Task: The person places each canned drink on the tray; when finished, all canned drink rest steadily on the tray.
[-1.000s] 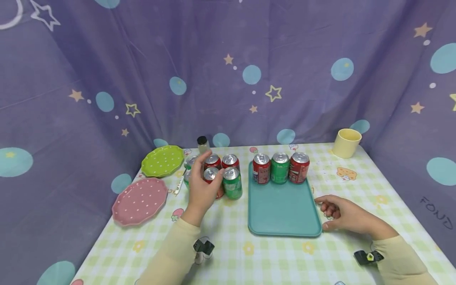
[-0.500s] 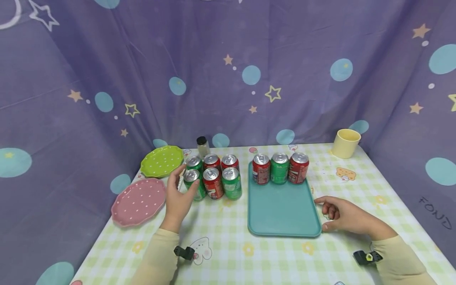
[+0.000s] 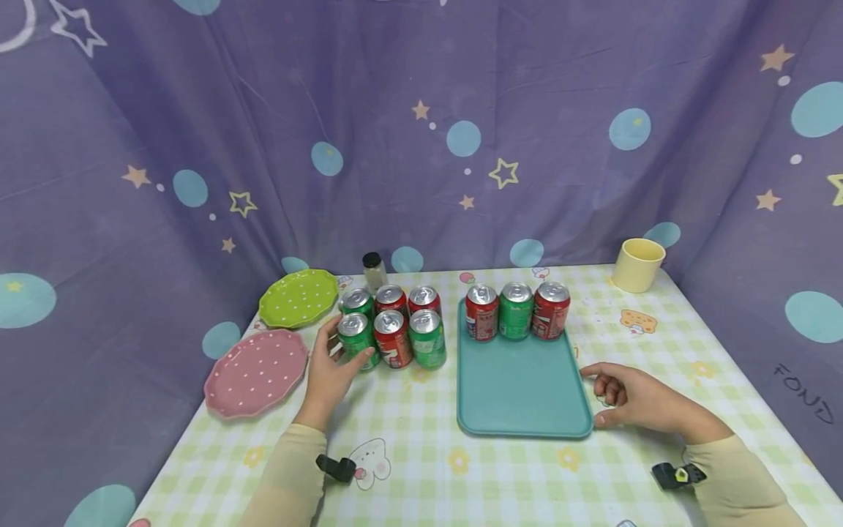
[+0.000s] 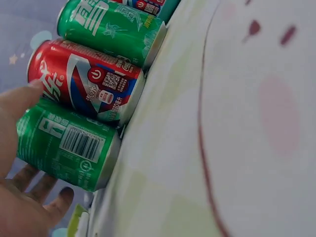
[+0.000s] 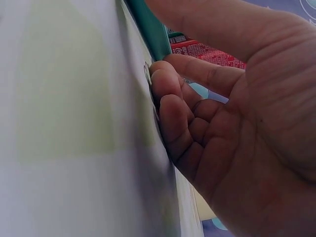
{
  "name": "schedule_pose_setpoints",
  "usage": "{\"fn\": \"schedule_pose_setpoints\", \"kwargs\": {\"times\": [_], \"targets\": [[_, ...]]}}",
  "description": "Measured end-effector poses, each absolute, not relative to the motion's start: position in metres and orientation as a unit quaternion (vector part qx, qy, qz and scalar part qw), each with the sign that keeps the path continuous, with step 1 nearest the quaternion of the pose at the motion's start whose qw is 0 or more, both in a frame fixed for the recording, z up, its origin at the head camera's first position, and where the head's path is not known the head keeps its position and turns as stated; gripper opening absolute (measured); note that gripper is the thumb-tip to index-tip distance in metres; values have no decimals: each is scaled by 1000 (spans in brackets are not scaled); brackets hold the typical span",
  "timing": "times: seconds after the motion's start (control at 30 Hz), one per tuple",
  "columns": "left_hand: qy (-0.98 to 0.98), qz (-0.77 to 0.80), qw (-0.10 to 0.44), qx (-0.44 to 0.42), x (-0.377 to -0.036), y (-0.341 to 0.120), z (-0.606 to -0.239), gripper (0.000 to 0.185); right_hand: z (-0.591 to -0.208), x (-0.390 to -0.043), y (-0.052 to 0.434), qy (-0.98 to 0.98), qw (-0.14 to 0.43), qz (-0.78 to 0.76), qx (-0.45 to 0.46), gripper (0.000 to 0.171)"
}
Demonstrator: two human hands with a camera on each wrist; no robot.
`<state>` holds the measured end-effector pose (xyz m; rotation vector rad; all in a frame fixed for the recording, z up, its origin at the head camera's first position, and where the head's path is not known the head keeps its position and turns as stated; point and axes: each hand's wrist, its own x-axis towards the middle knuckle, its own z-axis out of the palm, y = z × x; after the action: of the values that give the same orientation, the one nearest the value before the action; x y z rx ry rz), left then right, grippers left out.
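Note:
Six cans stand in two rows on the checked tablecloth. My left hand [image 3: 339, 353] grips the front-left green can [image 3: 356, 340], thumb on its front and fingers round its left side. In the left wrist view that green can [image 4: 64, 145] lies between my thumb and fingers, beside a red can [image 4: 84, 81] and another green one [image 4: 111, 29]. On the far end of the teal tray [image 3: 523, 399] stand a red can [image 3: 481, 312], a green can [image 3: 516, 310] and a red can [image 3: 550, 309]. My right hand [image 3: 619, 399] rests loosely curled at the tray's right edge, holding nothing.
A green dotted plate [image 3: 298, 297] and a pink dotted plate [image 3: 255, 371] lie left of the cans. A small jar with a black lid [image 3: 373, 271] stands behind them. A yellow cup [image 3: 637, 264] sits at the far right corner. Purple curtains enclose the table.
My left hand has moved left from the front-middle red can to the front-left green can and closed round it. The right hand has stayed at the tray's edge.

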<state>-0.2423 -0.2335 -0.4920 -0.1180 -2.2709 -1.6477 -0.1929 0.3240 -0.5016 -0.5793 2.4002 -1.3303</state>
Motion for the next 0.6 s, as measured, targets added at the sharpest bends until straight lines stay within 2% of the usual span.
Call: {"fn": "schedule_pose_setpoints", "kwargs": {"times": [0.3,0.6], "targets": [[-806,-576,139,-8,-243,-234,-497,88,-503,-194,324,848,168,-462,-200,83],[-807,-570,156,-4,-247,-233,-506,85,-503,-193,324,847,165,-462,-204,82]]}}
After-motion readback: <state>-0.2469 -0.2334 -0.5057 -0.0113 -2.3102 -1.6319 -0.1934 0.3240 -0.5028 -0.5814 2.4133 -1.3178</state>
